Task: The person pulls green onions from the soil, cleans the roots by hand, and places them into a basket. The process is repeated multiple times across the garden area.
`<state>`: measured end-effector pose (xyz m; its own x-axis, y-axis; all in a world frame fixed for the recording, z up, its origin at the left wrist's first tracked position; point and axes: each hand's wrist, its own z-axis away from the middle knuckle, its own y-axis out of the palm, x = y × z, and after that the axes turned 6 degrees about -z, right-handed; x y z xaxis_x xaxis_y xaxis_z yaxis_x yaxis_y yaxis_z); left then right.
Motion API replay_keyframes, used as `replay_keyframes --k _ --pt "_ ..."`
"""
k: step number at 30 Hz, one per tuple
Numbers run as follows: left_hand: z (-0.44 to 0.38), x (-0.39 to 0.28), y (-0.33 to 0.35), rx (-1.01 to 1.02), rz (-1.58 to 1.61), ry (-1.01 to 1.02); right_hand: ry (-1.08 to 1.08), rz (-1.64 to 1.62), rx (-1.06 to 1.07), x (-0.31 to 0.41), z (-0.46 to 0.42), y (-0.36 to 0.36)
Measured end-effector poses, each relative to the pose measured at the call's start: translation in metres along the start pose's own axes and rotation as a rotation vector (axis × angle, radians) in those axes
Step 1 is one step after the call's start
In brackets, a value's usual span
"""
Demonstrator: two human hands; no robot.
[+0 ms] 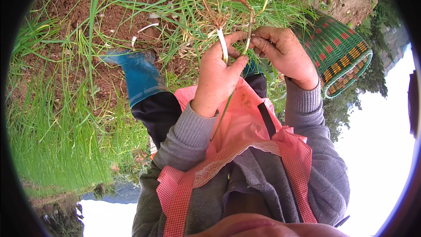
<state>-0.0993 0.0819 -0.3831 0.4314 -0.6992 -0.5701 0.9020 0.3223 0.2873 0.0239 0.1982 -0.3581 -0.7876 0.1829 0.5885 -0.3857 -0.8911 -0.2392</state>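
My left hand (215, 69) holds a green onion with a clean white stem (222, 44), its brown roots pointing up between thumb and fingers. Thumb and forefinger of that hand also grip a second, browner green onion (249, 33). Its root clump is at the top, and a thin green leaf (225, 113) trails below the hand over the apron. My right hand (279, 47) pinches this second stem from the right, with thumb and forefinger close to the left fingertips. The fingers look soiled.
A green woven basket (335, 49) with red and yellow patterning lies tilted at the right. Pale peeled strips (148, 27) lie on the reddish soil (111, 19). Grassy green leaves (59, 131) grow at the left. A blue boot (141, 72) and a pink apron (240, 105) are below.
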Motion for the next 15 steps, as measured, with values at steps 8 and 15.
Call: replay_keyframes --k 8,15 --pt "0.000 -0.002 -0.002 0.101 0.170 -0.081 0.010 -0.320 -0.204 -0.015 -0.007 -0.005" --pt "0.004 -0.006 -0.006 0.243 0.362 -0.234 -0.071 -0.705 -0.830 -0.049 -0.039 -0.030"
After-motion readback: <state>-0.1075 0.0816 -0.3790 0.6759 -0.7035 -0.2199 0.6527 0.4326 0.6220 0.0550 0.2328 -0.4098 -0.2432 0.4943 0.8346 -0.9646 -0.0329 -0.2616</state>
